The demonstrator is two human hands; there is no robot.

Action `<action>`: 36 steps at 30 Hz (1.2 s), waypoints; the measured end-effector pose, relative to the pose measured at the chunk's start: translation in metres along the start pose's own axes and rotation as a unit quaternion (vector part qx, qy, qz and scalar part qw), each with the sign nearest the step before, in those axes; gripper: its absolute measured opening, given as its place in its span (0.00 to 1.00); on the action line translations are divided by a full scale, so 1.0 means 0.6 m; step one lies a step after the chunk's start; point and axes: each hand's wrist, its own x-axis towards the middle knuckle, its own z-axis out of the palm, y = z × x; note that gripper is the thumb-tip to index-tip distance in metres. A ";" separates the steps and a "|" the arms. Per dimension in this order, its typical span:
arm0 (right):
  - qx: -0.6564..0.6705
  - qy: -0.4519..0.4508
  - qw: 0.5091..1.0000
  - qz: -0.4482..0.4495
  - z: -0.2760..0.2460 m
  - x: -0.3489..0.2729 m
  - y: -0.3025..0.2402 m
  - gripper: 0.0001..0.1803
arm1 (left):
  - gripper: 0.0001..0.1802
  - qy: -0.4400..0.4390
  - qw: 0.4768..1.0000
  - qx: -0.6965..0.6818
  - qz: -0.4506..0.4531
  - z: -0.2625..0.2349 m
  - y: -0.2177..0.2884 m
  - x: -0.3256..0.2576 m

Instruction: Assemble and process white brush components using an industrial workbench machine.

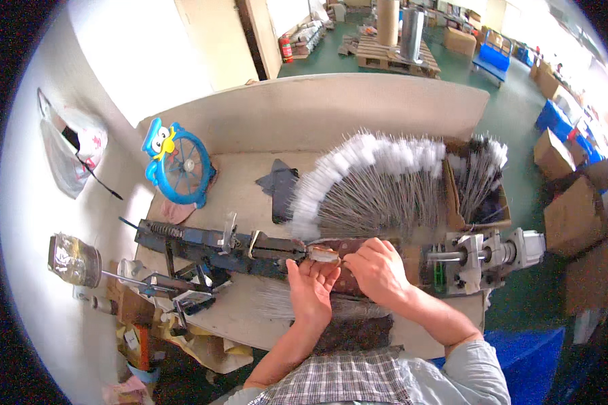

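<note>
My left hand (311, 287) is palm up at the near side of the long dark bench fixture (250, 253). Its curled fingers hold a small pale piece with a brownish edge (324, 254) by the fixture's right end. To the right, my right hand (377, 270) is closed in a pinch, its fingertips close to that piece; what they grip is hidden. Beneath my hands lies a dark reddish cloth or pad (343, 280). A large fan of wire-stemmed brushes with white bristles (385, 182) lies just beyond. Several thin wires (277, 300) lie beside my left wrist.
A motor-like machine with a metal shaft (483, 256) stands at the right. Beyond it is a cardboard box of brushes (476, 196). A blue duck-shaped fan (179, 165), a dark phone-like slab (285, 196) and a raised back panel (331, 108) are at the far side.
</note>
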 end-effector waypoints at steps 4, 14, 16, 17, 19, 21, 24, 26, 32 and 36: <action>0.044 0.032 0.998 -0.024 -0.016 0.006 0.012 0.07 | 0.33 -0.007 0.999 0.041 -0.003 -0.002 -0.004 0.003; 0.117 -0.093 0.988 0.033 0.007 -0.097 0.017 0.08 | 0.15 0.084 0.970 0.210 0.087 -0.175 0.051 -0.038; 0.041 -0.220 0.973 0.063 0.035 -0.124 0.013 0.08 | 0.14 0.161 0.970 0.158 0.094 -0.306 0.093 -0.040; 0.032 -0.261 0.963 0.057 0.049 -0.136 0.021 0.09 | 0.16 0.215 0.966 0.077 0.121 -0.362 0.115 -0.043; 0.011 -0.277 0.959 0.059 0.040 -0.129 0.020 0.09 | 0.19 0.288 0.946 -0.011 0.145 -0.472 0.185 -0.069; -0.013 -0.294 0.954 0.058 0.024 -0.119 0.018 0.09 | 0.21 0.358 0.907 -0.001 0.221 -0.497 0.234 -0.081; -0.019 -0.262 0.964 0.041 -0.001 -0.110 0.025 0.10 | 0.29 0.362 0.907 0.061 0.207 -0.580 0.317 -0.105; 0.007 -0.262 0.963 0.055 -0.009 -0.115 0.025 0.11 | 0.29 0.379 0.894 0.059 0.232 -0.619 0.312 -0.093; -0.034 -0.293 0.945 0.139 -0.016 -0.133 0.040 0.10 | 0.17 0.392 0.886 0.005 0.250 -0.430 0.202 -0.077; -0.040 -0.312 0.935 0.161 -0.019 -0.131 0.051 0.10 | 0.14 0.234 0.951 0.102 0.177 -0.430 0.099 -0.037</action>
